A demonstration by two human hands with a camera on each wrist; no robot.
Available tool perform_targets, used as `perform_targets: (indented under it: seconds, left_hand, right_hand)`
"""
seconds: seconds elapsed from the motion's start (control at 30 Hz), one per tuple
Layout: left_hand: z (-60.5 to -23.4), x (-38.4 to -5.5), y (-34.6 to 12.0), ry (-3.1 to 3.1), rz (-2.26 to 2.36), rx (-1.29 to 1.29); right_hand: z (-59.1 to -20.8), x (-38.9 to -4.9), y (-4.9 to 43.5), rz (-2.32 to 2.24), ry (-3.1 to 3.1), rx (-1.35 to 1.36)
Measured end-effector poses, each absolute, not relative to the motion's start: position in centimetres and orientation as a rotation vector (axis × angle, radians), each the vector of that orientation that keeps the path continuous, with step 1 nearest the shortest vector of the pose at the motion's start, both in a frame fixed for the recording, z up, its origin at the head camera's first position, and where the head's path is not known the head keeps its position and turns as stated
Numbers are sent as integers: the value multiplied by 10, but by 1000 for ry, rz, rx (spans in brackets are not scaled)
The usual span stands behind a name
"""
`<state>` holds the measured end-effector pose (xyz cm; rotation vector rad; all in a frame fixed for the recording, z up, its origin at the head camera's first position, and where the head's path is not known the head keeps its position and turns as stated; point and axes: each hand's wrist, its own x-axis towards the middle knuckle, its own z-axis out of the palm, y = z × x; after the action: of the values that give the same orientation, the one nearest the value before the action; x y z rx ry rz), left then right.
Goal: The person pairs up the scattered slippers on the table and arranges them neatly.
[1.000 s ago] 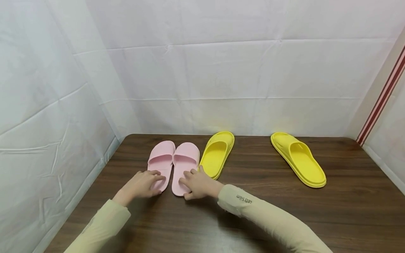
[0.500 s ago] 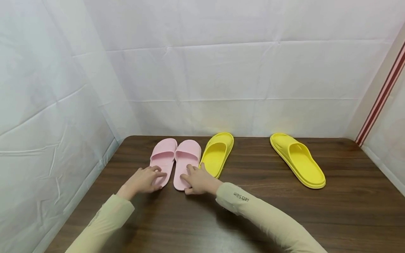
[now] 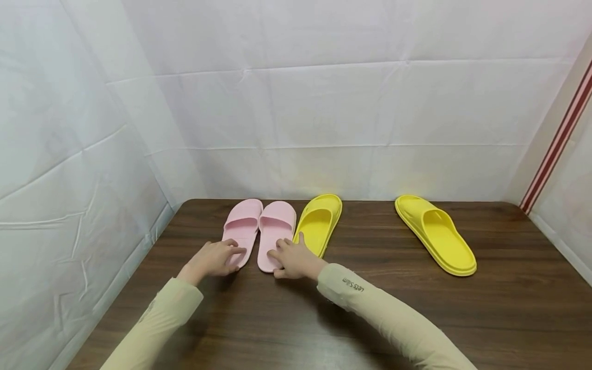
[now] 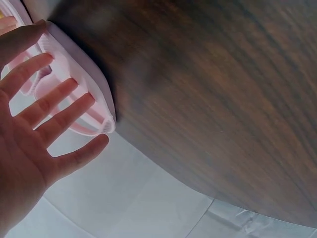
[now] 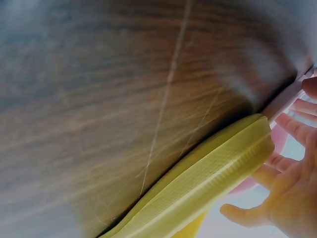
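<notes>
1. Far left, a pale, creased white cloth (image 3: 69, 169) is hanging beside a dark brown table (image 3: 222, 329), whose wood grain is showing under a soft sheen.
2. A left hand (image 3: 210, 259), in a pale sleeve (image 3: 159, 316), is holding its fingers spread wide at the heel end of the left pink slipper (image 3: 244, 231), gripping nothing; which fingertips are touching cannot be told.
3. That slipper, matte and smooth with a broad strap and rounded toe, is lying beside its twin, their heels sitting apart.
4. A right hand (image 3: 296, 259), fingers likewise splayed and grasping nothing, is hovering or resting at the heel of the right pink slipper (image 3: 273, 231); exact contact is remaining unclear.
5. Just beside, the left yellow slipper (image 3: 319, 221) is leaning its toe rightward, its thick sidewall showing fine texturing.
6. Well apart, the right yellow slipper (image 3: 439, 234), closed-toed, is lying aslant.
</notes>
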<state>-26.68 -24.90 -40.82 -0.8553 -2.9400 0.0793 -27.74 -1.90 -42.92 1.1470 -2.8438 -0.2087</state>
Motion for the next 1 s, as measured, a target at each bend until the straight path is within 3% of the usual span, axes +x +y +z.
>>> perform_targets:
  seconds: [0.6, 1.0]
  left_hand:
    - [-403, -273, -244, -2974, 61, -854]
    - [-404, -271, -242, -2997, 28, -828]
  right_hand:
    - [-429, -284, -13, -176, -2910, 1114]
    - [-427, -268, 1, -193, -2904, 1153]
